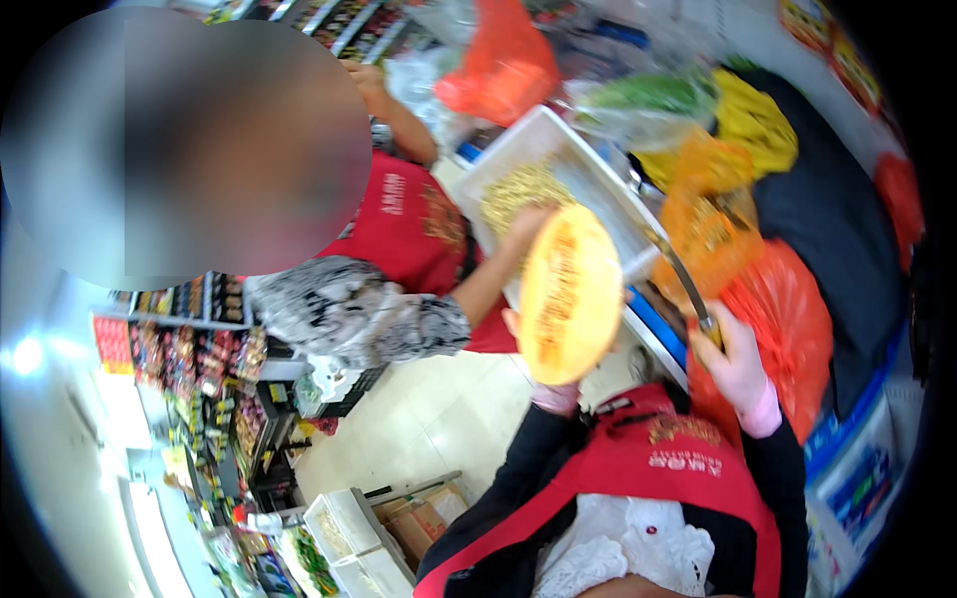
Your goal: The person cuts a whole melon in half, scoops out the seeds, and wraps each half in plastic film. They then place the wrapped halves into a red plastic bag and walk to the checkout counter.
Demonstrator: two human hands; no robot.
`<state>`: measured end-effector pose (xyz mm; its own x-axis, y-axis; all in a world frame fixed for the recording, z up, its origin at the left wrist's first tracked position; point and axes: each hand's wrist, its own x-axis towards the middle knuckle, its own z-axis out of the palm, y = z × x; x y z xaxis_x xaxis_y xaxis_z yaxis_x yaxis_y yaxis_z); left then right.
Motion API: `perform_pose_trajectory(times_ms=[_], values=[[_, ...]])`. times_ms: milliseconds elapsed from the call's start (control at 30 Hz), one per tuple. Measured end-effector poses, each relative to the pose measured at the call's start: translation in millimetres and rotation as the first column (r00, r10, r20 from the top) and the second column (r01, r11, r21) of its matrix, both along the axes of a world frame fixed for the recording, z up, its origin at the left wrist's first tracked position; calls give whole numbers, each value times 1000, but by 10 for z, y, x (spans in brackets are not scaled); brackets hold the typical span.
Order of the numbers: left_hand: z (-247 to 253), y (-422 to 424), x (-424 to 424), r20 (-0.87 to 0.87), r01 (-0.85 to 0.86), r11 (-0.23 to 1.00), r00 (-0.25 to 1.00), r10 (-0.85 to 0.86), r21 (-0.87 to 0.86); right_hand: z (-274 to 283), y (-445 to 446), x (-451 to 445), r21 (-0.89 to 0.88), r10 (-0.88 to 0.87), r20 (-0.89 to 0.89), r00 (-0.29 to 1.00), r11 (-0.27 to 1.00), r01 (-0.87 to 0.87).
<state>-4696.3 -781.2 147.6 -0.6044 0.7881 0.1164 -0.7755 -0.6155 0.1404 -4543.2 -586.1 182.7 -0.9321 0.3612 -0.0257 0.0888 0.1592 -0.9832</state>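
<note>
My left hand (pixel 511 323), mostly hidden, supports a halved orange-fleshed melon or squash (pixel 572 299) from behind and below. The oval cut face points up at me, with a darker strip of seeds down its middle. To the right, my right hand (pixel 731 362), pale as if gloved, is closed around the handle of a knife (pixel 686 282). Its blade slants up and left, apart from the fruit. Beyond the fruit is a white foam box (pixel 647 254) with a heap of bean sprouts (pixel 516 196) at one end.
A co-worker in a red apron (pixel 404 224) stands at left, one hand (pixel 534 223) among the sprouts. Red (pixel 785 321) and orange plastic bags (pixel 706 224) crowd the right side. Bagged green vegetables (pixel 650 97) lie beyond. Foam boxes (pixel 351 531) stand at lower left.
</note>
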Motion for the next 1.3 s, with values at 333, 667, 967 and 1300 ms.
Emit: perform_pose_trajectory(times_ms=[333,667,967,1300], values=[[-456,-10,80,36,-91,940,993,109,-328,-42,-69,72,-84,33,37,999,996,-30],[-402,1,140,-50,-97,960,995,87,-263,-57,-31,126,-90,18,17,1000,996,-16],[-478,-4,183,-40,-106,875,994,99,-473,-74,-33,172,-84,26,1,1000,996,-26],[-468,27,227,18,-55,957,998,62,-286,-86,-15,191,-82,31,16,999,996,-30]])
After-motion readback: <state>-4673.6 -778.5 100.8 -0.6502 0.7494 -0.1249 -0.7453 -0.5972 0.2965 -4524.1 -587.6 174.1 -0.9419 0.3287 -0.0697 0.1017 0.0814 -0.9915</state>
